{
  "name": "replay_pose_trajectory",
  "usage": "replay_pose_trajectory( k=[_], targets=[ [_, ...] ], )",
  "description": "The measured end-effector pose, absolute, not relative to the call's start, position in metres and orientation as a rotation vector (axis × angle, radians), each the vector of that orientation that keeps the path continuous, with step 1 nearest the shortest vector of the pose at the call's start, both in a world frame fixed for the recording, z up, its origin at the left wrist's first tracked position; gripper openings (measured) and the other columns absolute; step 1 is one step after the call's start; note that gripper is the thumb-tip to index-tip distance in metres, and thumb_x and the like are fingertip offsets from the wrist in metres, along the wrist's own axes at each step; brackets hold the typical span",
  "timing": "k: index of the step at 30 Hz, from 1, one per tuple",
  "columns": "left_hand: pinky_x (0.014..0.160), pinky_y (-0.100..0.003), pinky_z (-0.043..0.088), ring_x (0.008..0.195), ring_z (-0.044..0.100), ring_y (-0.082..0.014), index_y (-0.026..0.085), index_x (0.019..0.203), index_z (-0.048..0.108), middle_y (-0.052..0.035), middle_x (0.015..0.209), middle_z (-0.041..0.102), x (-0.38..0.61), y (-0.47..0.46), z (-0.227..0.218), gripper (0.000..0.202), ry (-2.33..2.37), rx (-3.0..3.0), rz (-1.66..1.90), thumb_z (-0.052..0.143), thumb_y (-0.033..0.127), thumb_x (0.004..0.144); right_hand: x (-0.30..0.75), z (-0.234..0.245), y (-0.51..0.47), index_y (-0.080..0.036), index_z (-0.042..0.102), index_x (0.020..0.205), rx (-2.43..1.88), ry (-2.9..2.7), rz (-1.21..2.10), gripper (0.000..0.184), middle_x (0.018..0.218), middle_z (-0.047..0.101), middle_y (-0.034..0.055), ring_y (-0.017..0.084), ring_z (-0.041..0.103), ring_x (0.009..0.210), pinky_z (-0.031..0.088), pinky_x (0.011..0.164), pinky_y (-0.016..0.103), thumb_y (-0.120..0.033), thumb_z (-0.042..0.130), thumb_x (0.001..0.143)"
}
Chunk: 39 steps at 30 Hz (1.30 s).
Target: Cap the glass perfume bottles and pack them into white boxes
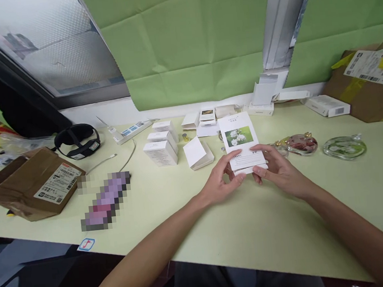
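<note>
Both of my hands hold a flat white carton with a picture of white flowers on green, above the pale green table. My left hand pinches its lower left edge, thumb on top. On the lower right edge my right hand grips it with thumb and fingers closed. The carton's top end points away from me.
Several small white boxes and an opened one lie behind the hands. Two glass bottles lie to the right. Brown parcels sit at both sides, a power strip and black headband at the back left.
</note>
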<state>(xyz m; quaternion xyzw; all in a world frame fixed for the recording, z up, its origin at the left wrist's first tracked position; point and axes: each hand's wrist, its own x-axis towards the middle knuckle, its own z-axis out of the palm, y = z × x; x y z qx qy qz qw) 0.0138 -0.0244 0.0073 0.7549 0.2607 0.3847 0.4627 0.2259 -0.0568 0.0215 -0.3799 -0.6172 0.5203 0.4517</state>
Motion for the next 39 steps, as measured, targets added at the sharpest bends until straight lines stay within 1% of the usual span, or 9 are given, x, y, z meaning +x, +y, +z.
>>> replay_pose_trajectory(
  k=[6,9,14,18,23,26,31,36,39],
  targets=[
    [0.089,-0.039,0.05,0.1,0.058,-0.0198,0.029,0.143,0.035,-0.01,0.127,0.052,0.0134,-0.0232,0.005,0.053,0.632,1.931,0.97,0.054,0.036,0.093,0.2265,0.0196,-0.056,-0.037,0.043,0.126,-0.951,-1.528,1.3,0.039,0.096,0.053,-0.0008,0.012,0.057,0.069,0.053,0.066,0.033,-0.033,0.061,0.091],
    [0.085,-0.036,0.05,0.094,0.057,-0.0174,0.029,0.141,0.039,-0.0094,0.12,0.053,0.0133,-0.0225,0.0033,0.049,0.633,1.997,0.987,0.052,0.036,0.094,0.2278,0.02,-0.056,-0.036,0.044,0.123,-0.953,-1.522,1.301,0.037,0.092,0.053,-0.0019,0.011,0.057,0.068,0.053,0.065,0.032,-0.033,0.061,0.091],
    [0.073,-0.029,0.049,0.081,0.054,-0.0131,0.029,0.14,0.041,-0.0062,0.107,0.052,0.0138,-0.0226,0.0016,0.055,0.652,2.066,1.002,0.06,0.038,0.089,0.2289,0.0193,-0.0548,-0.035,0.045,0.121,-0.914,-1.522,1.294,0.033,0.09,0.054,-0.0023,0.011,0.055,0.069,0.053,0.065,0.031,-0.031,0.06,0.091],
    [0.075,-0.029,0.049,0.08,0.052,-0.0128,0.03,0.139,0.043,-0.0044,0.102,0.055,0.0143,-0.0236,0.003,0.052,0.693,2.074,1.037,0.059,0.039,0.09,0.2282,0.0165,-0.0536,-0.035,0.047,0.119,-0.897,-1.522,1.249,0.033,0.088,0.055,-0.0028,0.011,0.055,0.069,0.053,0.062,0.029,-0.028,0.062,0.091],
    [0.08,-0.032,0.049,0.085,0.055,-0.0142,0.032,0.139,0.045,-0.0062,0.113,0.058,0.0132,-0.024,0.0039,0.05,0.686,2.061,1.045,0.059,0.039,0.091,0.2259,0.0149,-0.0537,-0.034,0.055,0.114,-0.856,-1.5,1.15,0.031,0.094,0.057,-0.0018,0.01,0.056,0.069,0.052,0.058,0.026,-0.025,0.067,0.086],
    [0.083,-0.033,0.049,0.087,0.056,-0.0147,0.032,0.137,0.048,-0.0062,0.115,0.059,0.0129,-0.0243,0.0035,0.047,0.686,2.048,1.062,0.058,0.038,0.092,0.2244,0.0147,-0.0539,-0.033,0.062,0.108,-0.87,-1.456,1.094,0.031,0.096,0.058,-0.0016,0.01,0.057,0.068,0.052,0.054,0.025,-0.023,0.072,0.081],
    [0.091,-0.035,0.049,0.102,0.059,-0.0181,0.03,0.135,0.051,-0.0074,0.125,0.059,0.0135,-0.0242,0.0011,0.041,0.655,1.995,1.102,0.055,0.034,0.094,0.2259,0.0145,-0.054,-0.032,0.068,0.106,-0.915,-1.425,1.075,0.03,0.078,0.059,-0.0043,0.008,0.056,0.049,0.049,0.046,0.026,-0.023,0.075,0.079],
    [0.09,-0.036,0.05,0.109,0.058,-0.0208,0.029,0.134,0.051,-0.008,0.126,0.059,0.013,-0.0232,-0.0016,0.041,0.658,2.016,1.132,0.055,0.035,0.094,0.2311,0.0169,-0.0544,-0.026,0.072,0.107,-1.022,-1.459,1.034,0.028,0.055,0.056,-0.0057,0.01,0.053,0.044,0.047,0.047,0.027,-0.027,0.074,0.079],
    [0.09,-0.036,0.05,0.109,0.058,-0.0214,0.028,0.135,0.05,-0.0087,0.128,0.058,0.0124,-0.0231,-0.001,0.042,0.671,2.016,1.141,0.054,0.036,0.094,0.2325,0.0192,-0.0556,-0.024,0.069,0.116,-1.032,-1.509,1.077,0.032,0.053,0.056,-0.0051,0.011,0.054,0.046,0.048,0.05,0.028,-0.031,0.069,0.084]
  ],
)
